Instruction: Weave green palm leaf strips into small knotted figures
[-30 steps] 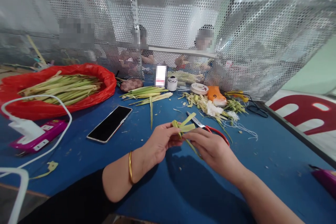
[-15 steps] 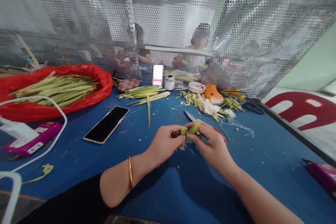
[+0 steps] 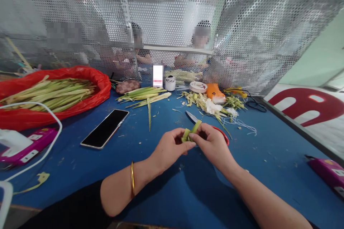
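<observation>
Both hands meet above the blue table, pinching one folded green leaf strip [image 3: 186,135] between them. My left hand [image 3: 172,146], with a gold bangle [image 3: 132,179] on its wrist, grips the strip's left part between thumb and fingers. On the other side, my right hand [image 3: 211,141] pinches the upper end, which sticks up between thumb and forefinger. Fingers hide the lower part of the strip. Just behind the right hand lie scissors [image 3: 192,116], their red handle partly covered by it. Loose long leaves [image 3: 145,94] lie farther back.
A red plastic bag [image 3: 103,91] full of leaves stands at left. Nearby are a phone [image 3: 105,128], a purple power strip [image 3: 33,145] and a white cable. Leaf scraps [image 3: 197,102], a tape roll [image 3: 198,87] and thread lie at back. Behind a perforated metal screen [image 3: 172,10] sit other people.
The leaf strip has turned slightly in my fingers, and its lower end no longer shows below my hands. My left thumb reaches farther right. The whole view has shifted a little.
</observation>
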`<state>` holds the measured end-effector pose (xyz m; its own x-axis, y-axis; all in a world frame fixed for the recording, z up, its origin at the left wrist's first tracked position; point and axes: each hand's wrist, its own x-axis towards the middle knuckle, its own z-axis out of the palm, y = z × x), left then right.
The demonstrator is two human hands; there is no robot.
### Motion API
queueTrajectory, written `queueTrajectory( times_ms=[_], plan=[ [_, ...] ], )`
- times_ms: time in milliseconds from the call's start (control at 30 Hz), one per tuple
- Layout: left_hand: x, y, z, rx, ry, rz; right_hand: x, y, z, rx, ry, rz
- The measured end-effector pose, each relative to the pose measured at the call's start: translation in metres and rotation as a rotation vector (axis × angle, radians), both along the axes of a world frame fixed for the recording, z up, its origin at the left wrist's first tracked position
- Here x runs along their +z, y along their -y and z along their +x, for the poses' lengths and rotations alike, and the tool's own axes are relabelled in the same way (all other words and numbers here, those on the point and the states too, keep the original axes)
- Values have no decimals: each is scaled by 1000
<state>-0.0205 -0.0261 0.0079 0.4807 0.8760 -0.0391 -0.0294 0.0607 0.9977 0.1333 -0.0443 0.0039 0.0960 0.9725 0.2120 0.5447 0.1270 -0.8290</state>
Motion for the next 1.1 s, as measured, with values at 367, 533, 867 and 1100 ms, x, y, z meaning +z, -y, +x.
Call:
queueTrajectory(
  times_ms=[367,533,867,1100],
  plan=[
    [-4,-4,-2,139,155,-513,-3,3,-4,118,-180,-36],
    [-7,-7,-3,196,242,-569,-3,4,-6,153,-163,-73],
    [1,-13,-6,326,188,-477,17,14,2,257,139,186],
    [3,-2,-2,294,141,-381,10,8,-2,218,-108,150]
  ],
)
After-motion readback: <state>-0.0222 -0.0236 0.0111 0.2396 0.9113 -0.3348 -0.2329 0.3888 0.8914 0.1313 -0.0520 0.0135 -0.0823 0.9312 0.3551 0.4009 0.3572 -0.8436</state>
